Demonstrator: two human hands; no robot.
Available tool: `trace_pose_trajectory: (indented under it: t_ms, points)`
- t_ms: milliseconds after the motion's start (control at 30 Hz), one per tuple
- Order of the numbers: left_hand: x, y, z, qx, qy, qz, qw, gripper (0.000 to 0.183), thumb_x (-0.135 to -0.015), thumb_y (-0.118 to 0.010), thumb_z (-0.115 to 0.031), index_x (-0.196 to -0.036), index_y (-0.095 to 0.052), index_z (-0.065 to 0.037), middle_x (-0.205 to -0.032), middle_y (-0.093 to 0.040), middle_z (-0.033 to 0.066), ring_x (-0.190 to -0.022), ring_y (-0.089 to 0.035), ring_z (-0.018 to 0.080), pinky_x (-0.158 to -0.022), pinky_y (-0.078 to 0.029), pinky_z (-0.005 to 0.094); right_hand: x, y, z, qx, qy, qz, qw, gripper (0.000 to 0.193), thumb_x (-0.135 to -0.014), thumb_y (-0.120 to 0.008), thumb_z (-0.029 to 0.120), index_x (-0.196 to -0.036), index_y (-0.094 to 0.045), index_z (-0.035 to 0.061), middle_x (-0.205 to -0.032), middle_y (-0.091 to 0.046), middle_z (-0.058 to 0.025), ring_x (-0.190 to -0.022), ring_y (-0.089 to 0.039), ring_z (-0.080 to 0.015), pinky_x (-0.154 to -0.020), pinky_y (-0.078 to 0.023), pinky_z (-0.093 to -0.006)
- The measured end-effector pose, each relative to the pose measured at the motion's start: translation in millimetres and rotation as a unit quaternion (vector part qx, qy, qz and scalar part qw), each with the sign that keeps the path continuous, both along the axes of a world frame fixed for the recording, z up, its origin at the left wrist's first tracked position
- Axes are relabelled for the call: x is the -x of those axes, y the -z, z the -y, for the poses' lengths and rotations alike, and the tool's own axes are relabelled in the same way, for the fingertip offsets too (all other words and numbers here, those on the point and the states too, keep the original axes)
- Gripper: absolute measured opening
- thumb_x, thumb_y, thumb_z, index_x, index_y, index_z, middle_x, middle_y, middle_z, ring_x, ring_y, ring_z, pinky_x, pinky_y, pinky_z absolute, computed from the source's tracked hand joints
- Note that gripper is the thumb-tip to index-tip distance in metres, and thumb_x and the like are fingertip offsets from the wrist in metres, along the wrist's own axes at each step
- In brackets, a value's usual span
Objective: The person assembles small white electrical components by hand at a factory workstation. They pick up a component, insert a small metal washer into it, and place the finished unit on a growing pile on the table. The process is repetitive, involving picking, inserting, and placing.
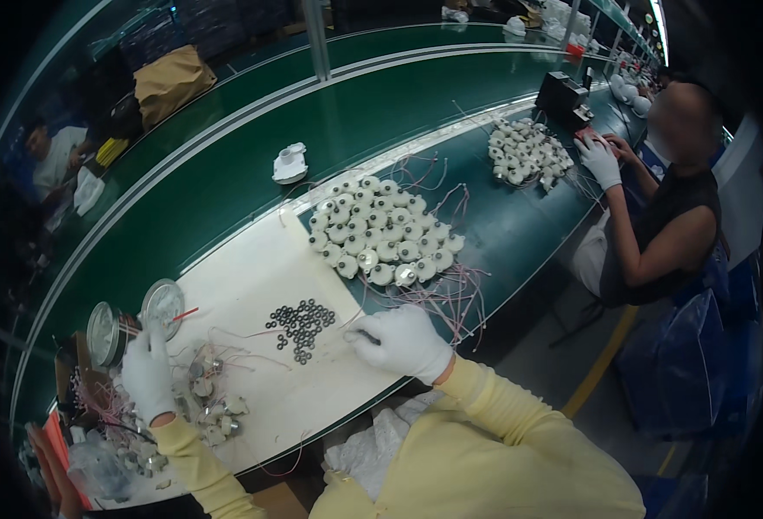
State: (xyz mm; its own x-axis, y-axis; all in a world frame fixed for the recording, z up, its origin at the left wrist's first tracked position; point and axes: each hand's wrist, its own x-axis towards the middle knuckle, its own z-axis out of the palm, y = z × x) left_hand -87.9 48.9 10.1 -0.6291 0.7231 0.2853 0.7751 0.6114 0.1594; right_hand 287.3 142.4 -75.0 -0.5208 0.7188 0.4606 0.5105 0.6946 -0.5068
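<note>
The bench [511, 238] holds a tub [180, 292] of whitish material [167, 303].

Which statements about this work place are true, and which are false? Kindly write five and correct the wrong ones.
1. White gloves cover the left hand and the right hand. True.
2. Small dark rings lie on a white sheet. True.
3. The rings lie left of the left hand. False; they lie between both hands.
4. Pale round parts form a pile beyond the rings. True.
5. The left hand is nearest this pile. False; the right hand is nearer.
</note>
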Motion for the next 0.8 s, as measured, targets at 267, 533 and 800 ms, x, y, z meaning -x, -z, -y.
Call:
trace_pose_trajectory:
  t_ms: [267,533,800]
  points:
    - [-1.9,56.4,-15.4,0.105,-0.001,-0.066,0.992,0.066,-0.095,-0.048,-0.065,-0.084,-0.078,-0.007,-0.086,-0.073,0.0206,-0.082,-0.070,0.0411,-0.076,-0.054,0.0501,-5.1,-1.5,0.9,-0.011,0.000,-0.021,1.000,0.019,-0.088,-0.069,0.033,-0.085,-0.077,0.0164,-0.057,-0.063,-0.0071,-0.050,-0.062,-0.0256,-0.050,-0.048,-0.0369]
    - [-35.8,43.1,-14.9,0.102,0.079,-0.117,0.985,0.050,-0.094,-0.058,-0.056,-0.089,-0.075,-0.010,-0.076,-0.071,0.0178,-0.072,-0.069,0.0387,-0.067,-0.053,0.0483,-8.9,3.4,-1.5,-0.041,-0.007,-0.026,0.999,0.019,-0.089,-0.068,0.033,-0.088,-0.074,0.0151,-0.055,-0.059,-0.0066,-0.048,-0.060,-0.0263,-0.048,-0.046,-0.0385]
    - [-17.7,48.1,-22.5,0.099,0.061,-0.049,0.992,0.045,-0.095,-0.059,-0.048,-0.112,-0.071,-0.009,-0.098,-0.073,0.0202,-0.091,-0.070,0.0401,-0.080,-0.053,0.0470,-10.4,8.7,-1.5,-0.014,-0.018,-0.033,0.999,0.020,-0.090,-0.066,0.036,-0.089,-0.073,0.0175,-0.060,-0.063,-0.0075,-0.054,-0.064,-0.0282,-0.051,-0.048,-0.0392]
